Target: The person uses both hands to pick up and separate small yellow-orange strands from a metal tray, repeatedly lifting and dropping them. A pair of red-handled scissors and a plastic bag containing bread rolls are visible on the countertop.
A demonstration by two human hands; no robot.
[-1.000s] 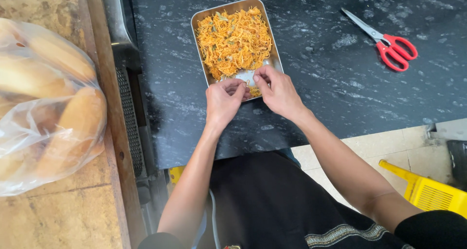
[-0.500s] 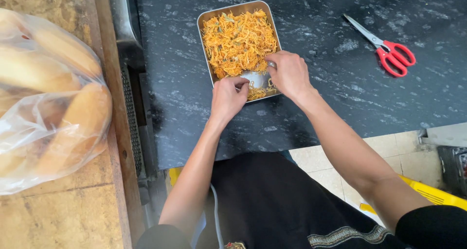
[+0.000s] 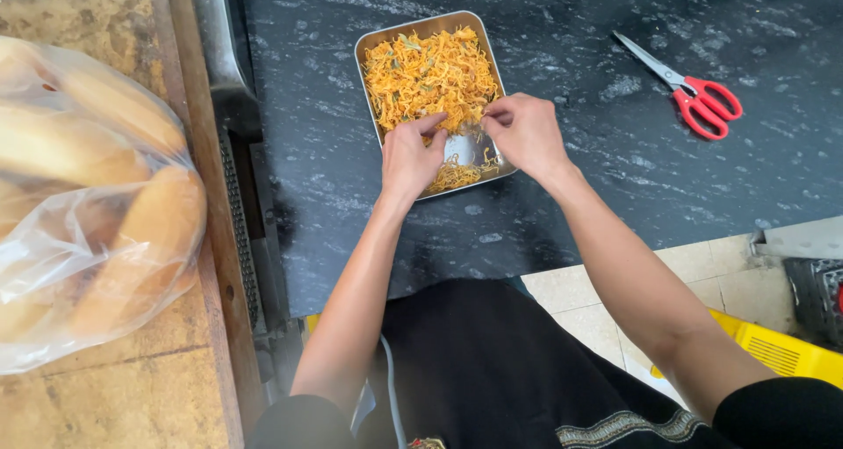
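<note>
Your fingers [image 3: 430, 124] on the left hand [image 3: 408, 158] are bunched together, tips pressing into the orange shredded filling [image 3: 428, 79] at the near edge of the heap. On your right hand [image 3: 525, 136] the fingers curl inward and pinch at a few strands; whether they hold more than that, you cannot tell from this angle.

The filling sits in the rectangular shallow metal tray [image 3: 369, 41], which lies on the dark speckled stone bench [image 3: 571, 212], at twelve o'clock from your body. Most of the tray is covered, from the far end down to your hands. Between your hands, at the tray's six o'clock end, bare metal shows, with a few loose strands scattered on it. So, by my reading, the near portion is already cleared or gathered, and the bulk of the heap is left untouched.

The red-handled scissors [image 3: 694, 93] lie on the bench at two o'clock, well apart from the tray. The clear plastic bag of bread rolls [image 3: 88, 203] rests on the worn wooden board [image 3: 123, 387] at nine o'clock.
</note>
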